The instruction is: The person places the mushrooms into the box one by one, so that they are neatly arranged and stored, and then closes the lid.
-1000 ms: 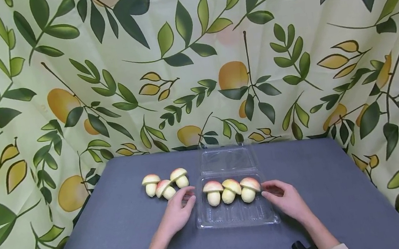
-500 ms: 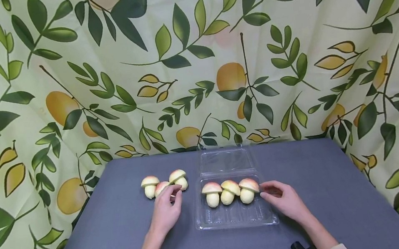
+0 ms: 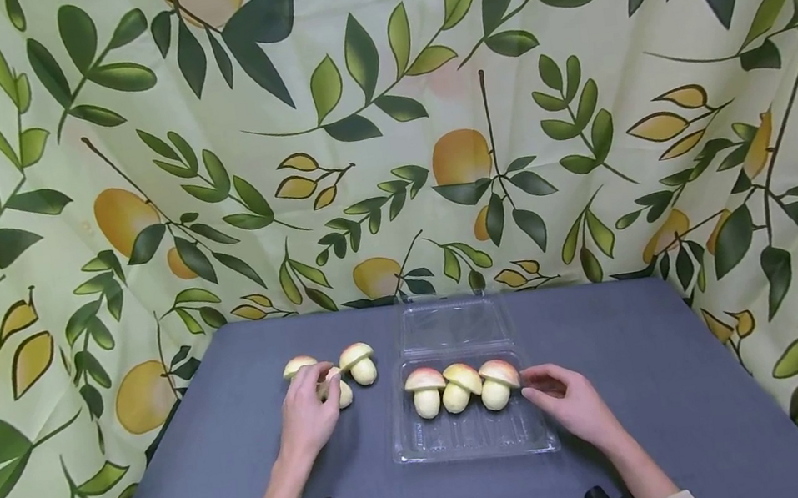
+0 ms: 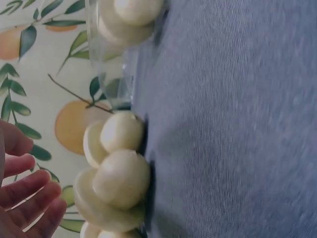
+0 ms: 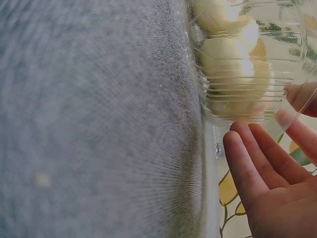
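My left hand (image 3: 308,411) hovers over a group of toy mushrooms on the left, its fingers partly covering the front mushroom (image 3: 343,393). In the left wrist view its fingers (image 4: 30,196) are loosely spread, apart from the pale mushrooms (image 4: 121,178). Two more of the group, a back right mushroom (image 3: 359,363) and a back left mushroom (image 3: 299,366), lie close by. My right hand (image 3: 574,401) is at the right side of a clear plastic clamshell box (image 3: 470,444), straight fingers (image 5: 242,163) right at its wall. Inside, three red-and-cream mushrooms (image 3: 457,391) sit in a row.
The box's clear lid (image 3: 454,324) is folded back toward the wall. A blue-grey cloth (image 3: 623,337) covers the table. Leaf-and-fruit patterned fabric (image 3: 386,150) hangs behind and at both sides.
My left hand has moved left from beside the box to the loose mushrooms, now covering part of the front one. The right hand has stayed at the box's right side.
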### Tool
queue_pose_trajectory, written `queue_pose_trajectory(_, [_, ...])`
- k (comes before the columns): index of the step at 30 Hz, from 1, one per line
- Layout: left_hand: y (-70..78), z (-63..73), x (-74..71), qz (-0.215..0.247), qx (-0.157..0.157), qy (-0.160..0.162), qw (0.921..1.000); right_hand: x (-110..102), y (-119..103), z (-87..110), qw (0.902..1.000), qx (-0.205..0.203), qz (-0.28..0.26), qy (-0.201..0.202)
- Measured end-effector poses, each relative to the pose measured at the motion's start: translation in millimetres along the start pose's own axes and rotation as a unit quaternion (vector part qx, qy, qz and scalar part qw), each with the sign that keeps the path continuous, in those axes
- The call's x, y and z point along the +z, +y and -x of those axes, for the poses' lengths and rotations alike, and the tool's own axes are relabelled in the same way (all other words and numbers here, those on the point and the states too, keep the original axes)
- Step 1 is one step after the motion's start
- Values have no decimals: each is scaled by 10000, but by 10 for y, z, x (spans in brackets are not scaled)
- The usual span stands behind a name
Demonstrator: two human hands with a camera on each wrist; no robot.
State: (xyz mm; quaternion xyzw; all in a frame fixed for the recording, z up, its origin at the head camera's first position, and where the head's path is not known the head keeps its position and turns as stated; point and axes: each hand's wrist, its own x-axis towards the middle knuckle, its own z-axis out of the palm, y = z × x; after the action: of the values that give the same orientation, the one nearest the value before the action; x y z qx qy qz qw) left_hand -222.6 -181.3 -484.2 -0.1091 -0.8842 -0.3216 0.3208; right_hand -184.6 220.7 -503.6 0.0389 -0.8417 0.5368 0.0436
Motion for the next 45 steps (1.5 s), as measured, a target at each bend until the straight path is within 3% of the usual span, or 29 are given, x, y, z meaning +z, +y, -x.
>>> queue_pose_trajectory(11, [-158, -69, -14, -299, -487, -392, 9976, 22, 26, 0, 10000, 55, -61, 24])
queue_pose_trajectory(24, [-269, -47, 40, -378, -1111, -874, 9892, 38, 7, 6, 9999, 45, 108, 64])
queue_pose_trajectory(33, [-292, -38, 74, -222, -756, -568, 9953, 32, -6, 19, 10000, 46, 56, 29])
queue_pose_trajectory(42, [-220, -32, 65, 109, -933, -1258, 9876, 29, -3, 12, 10000, 80, -9, 34])
queue_pose_trajectory(45, [-195, -14, 73, 225, -860, -1365, 9866, 27, -8, 7, 10000, 68, 24, 28])
